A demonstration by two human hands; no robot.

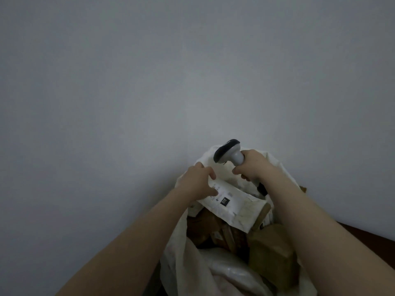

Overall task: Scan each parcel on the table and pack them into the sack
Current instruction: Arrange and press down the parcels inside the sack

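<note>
While the left hand pinches the top edge of the white labelled parcel with its fingers, that parcel lies tilted over the open mouth of the sack; a loose grip could let it slide off the brown boxes inside and snag the rim. To the right, the right hand is clenched round the scanner, which might knock the parcel. No surface shows; the label's print is unreadable and the sack's depth is hidden.
</note>
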